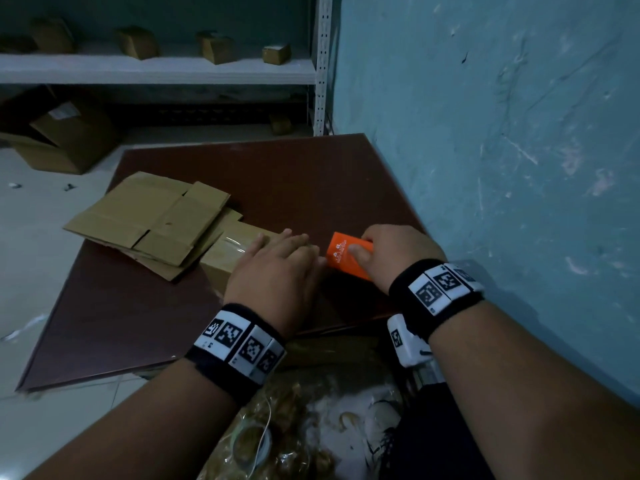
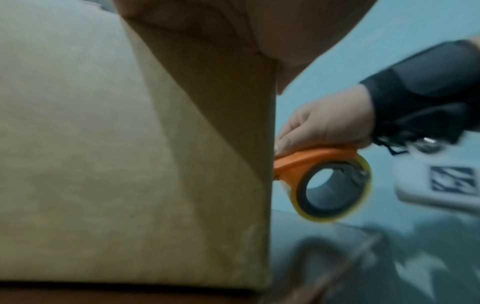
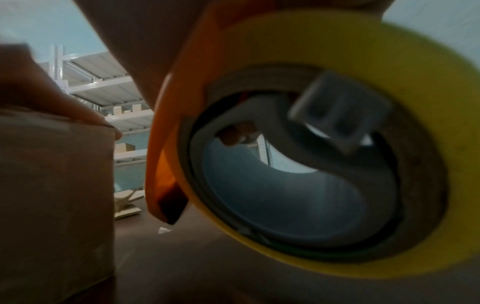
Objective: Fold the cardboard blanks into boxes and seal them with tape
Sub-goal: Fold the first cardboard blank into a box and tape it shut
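Teal wall, dark bench point(image 1: 311, 174) in the corner. Left hand point(image 1: 277, 271) lies flat, fingers straight, on the box point(image 1: 228, 252); right hand point(image 1: 391, 258) is clamped on the orange tape dispenser point(image 1: 349, 259) at the box's right end. Box is plain brown w/ shiny tape on top; prob. light, hollow, dents easily, so press near edges. Flat blanks point(image 1: 149, 216) lie just behind-left.
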`<state>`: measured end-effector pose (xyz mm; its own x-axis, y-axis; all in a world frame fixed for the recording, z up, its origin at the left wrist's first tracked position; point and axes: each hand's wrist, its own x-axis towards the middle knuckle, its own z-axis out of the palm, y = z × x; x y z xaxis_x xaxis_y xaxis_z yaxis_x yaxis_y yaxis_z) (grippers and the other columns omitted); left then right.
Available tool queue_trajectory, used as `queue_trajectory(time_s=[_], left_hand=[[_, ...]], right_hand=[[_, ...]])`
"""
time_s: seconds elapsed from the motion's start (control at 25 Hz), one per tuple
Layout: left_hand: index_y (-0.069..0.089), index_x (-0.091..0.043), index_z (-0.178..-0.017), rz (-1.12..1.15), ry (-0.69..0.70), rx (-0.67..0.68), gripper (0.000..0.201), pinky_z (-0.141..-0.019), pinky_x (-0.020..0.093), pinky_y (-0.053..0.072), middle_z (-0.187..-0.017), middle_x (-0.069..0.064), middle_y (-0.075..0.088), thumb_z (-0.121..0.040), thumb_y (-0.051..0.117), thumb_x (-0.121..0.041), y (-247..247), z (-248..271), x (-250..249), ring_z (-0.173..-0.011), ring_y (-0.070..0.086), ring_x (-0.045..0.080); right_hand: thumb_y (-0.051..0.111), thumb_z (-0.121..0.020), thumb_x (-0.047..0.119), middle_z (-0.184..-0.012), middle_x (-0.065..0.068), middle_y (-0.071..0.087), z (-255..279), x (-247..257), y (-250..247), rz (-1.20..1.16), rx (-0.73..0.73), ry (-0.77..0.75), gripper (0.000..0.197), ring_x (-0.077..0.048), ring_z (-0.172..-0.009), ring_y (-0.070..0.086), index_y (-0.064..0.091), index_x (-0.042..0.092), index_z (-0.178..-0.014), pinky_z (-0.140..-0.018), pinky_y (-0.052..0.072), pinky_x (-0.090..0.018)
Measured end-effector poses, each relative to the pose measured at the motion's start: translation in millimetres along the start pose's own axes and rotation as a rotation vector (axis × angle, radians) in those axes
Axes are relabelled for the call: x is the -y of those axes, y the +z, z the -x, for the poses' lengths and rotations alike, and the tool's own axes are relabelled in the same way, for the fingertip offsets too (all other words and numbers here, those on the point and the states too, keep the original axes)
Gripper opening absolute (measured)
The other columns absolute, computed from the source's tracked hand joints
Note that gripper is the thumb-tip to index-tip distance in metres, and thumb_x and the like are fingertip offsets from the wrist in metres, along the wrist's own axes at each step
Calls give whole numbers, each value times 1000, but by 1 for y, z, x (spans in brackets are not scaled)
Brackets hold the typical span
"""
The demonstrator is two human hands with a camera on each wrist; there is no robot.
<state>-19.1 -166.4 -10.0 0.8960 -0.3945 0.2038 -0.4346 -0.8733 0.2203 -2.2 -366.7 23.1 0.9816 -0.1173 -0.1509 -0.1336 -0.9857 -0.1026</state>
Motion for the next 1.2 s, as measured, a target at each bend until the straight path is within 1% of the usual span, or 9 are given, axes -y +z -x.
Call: queue_trajectory(time_s=[0.2, 0.4, 0.6, 0.72, 0.8, 0.88, 0.96, 1.04, 1.2], left_hand=[[71, -26, -121, -15, -37, -115, 33, -120, 50, 34, -137, -2, 66, -97, 52, -40, 13, -2, -2, -137, 53, 18], [62, -24, -125, -136, -29, -88, 41, -119, 51, 34, -138, 3, 62, -87, 70, -36, 17, 5, -7, -137, 52, 24], [51, -26, -138, -176, -40, 53, 72, -126, 47, 22, -151, 2, 49, -75, 80, -45, 1, 8, -12, -146, 39, 23], [38, -28, -151, 35, -61, 82, 84, -128, 45, 17, -162, -2, 34, -80, 76, -51, -14, 9, -9, -153, 25, 17], [31, -28, -157, 340, -142, 9, 84, -126, 39, 25, -166, -4, 29, -86, 76, -33, -27, 14, -3, -154, 22, 11], [36, -29, -155, 531, -237, -147, 73, -118, 30, 30, -164, -7, 34, -91, 70, -19, -43, 17, 9, -151, 29, 7], [45, -27, -149, 581, -326, -356, 56, -115, 31, 34, -158, -8, 44, -97, 64, -18, -56, 17, 33, -146, 37, 9], [50, -26, -147, 602, -458, -444, 50, -110, 37, 41, -153, -4, 50, -98, 64, -23, -62, 15, 56, -141, 45, 14], [53, -31, -146, 1076, -779, -218, 56, -96, 38, 49, -144, -6, 58, -93, 72, -32, -44, 11, 72, -132, 54, 21]], right_hand=[[49, -100, 60, -99, 1, 69, -1, 2, 1, -22, 5, -34, 38, -25, -92, 65, 65, 29, -114, -84, 57, -43], [49, -102, 58, -109, -3, 69, -6, 5, 9, -2, 26, -48, 41, -28, -98, 66, 60, 27, -126, -78, 52, -40], [49, -101, 58, -110, -5, 67, -9, 12, 24, 78, -10, -76, 41, -30, -100, 66, 51, 25, -127, -79, 51, -43], [60, -96, 52, -112, -5, 67, -8, 20, 36, 66, 11, -101, 49, -29, -105, 65, 40, 24, -132, -83, 50, -44], [63, -93, 51, -118, -7, 65, -6, 24, 40, 73, -28, -69, 53, -30, -111, 61, 40, 25, -133, -91, 49, -48], [59, -94, 55, -126, -9, 57, 1, 24, 34, 98, -165, -21, 54, -31, -116, 53, 44, 26, -136, -97, 45, -48], [50, -97, 60, -134, -10, 49, 13, 28, 24, -46, -318, -6, 60, -30, -122, 47, 43, 26, -145, -101, 43, -47], [46, -98, 64, -149, -9, 41, 31, 40, 17, -376, -354, 10, 71, -29, -135, 41, 34, 24, -155, -109, 39, -46], [48, -96, 70, -173, -5, 13, 56, 86, 35, -1049, -34, 123, 97, -23, -158, 17, 7, 16, -166, -127, 21, -44]])
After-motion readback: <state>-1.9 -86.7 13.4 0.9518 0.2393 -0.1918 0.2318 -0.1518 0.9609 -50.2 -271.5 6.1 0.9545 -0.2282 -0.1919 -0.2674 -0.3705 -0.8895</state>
